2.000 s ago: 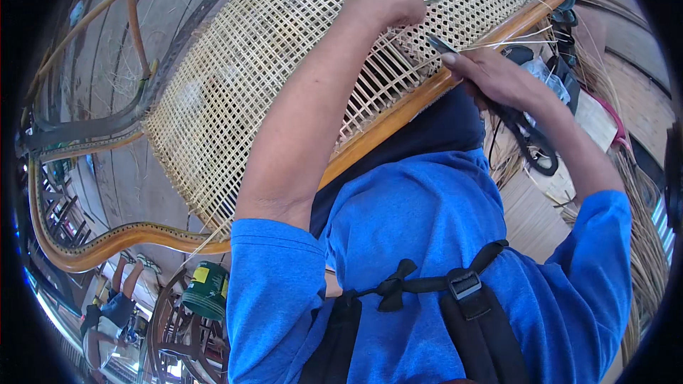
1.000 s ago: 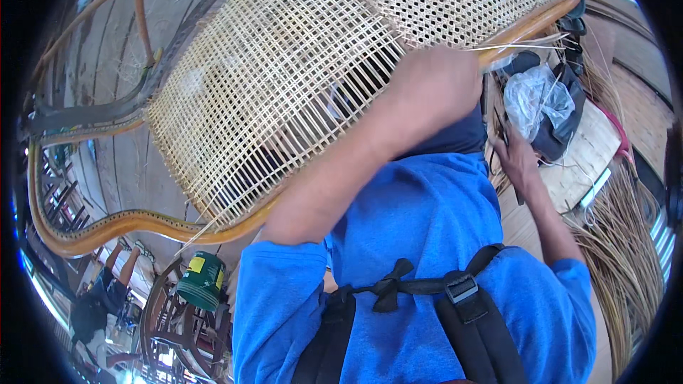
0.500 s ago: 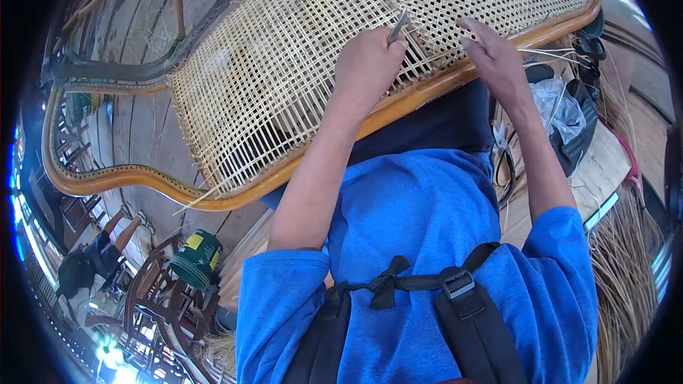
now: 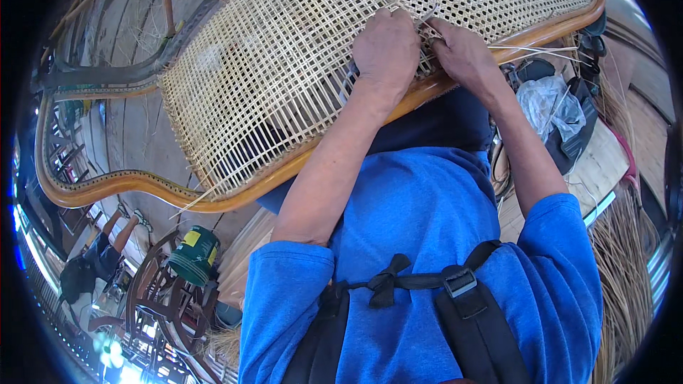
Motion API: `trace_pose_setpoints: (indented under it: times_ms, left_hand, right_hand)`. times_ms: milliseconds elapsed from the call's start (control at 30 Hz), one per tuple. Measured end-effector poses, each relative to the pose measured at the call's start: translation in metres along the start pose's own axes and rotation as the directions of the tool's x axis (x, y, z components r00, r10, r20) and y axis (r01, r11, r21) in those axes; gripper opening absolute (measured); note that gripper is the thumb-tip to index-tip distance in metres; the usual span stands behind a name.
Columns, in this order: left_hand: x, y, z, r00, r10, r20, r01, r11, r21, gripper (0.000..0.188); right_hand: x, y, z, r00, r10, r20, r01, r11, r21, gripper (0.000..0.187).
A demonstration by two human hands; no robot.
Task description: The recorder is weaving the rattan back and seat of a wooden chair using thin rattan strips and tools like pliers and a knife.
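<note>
Webbing of pale cane fills the upper middle of the frame, inside a wooden rim. The left hand is closed around a thin metal tool; the right hand, just beside, has bent fingers, their hold cannot be told.

A worn grey floor of long wooden planks spreads beneath the brown wooden frame filled with pale woven cane. Beyond the frame's far edge, thin pale fibre scraps lie on the planks. Right of the frame, a thick bundle of long tan strands lies beside a flat pale board.
</note>
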State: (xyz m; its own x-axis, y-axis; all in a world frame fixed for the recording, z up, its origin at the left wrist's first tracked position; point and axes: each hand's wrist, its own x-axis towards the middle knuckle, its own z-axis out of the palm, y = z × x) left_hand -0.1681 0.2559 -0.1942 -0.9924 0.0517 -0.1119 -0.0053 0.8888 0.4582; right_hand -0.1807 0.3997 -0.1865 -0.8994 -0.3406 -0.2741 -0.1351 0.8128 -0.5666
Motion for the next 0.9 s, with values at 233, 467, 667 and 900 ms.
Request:
trace_pose_setpoints:
  times_ms: [233, 467, 667, 900]
  left_hand:
    - [0.001, -0.005, 0.001, 0.997, 0.074, 0.02, -0.074, 0.997, -0.009, 0.02]
    - [0.001, -0.012, -0.008, 0.992, 0.111, 0.053, -0.105, 0.989, -0.106, 0.015]
    - [0.003, -0.008, -0.009, 0.994, 0.092, 0.058, -0.086, 0.991, -0.099, 0.019]
    - [0.005, -0.005, -0.001, 0.999, 0.022, 0.039, -0.022, 1.0, 0.016, 0.021]
  right_hand:
    - [-0.003, -0.004, -0.002, 0.999, 0.018, 0.03, -0.018, 1.0, -0.017, 0.023]
    - [-0.003, -0.003, -0.002, 0.995, -0.023, 0.101, 0.029, 0.998, -0.057, 0.033]
    - [-0.002, -0.014, -0.01, 0.985, 0.024, 0.172, -0.005, 0.994, -0.109, 0.033]
    - [0.007, -0.007, -0.007, 0.989, 0.044, 0.143, -0.034, 0.997, -0.072, 0.038]
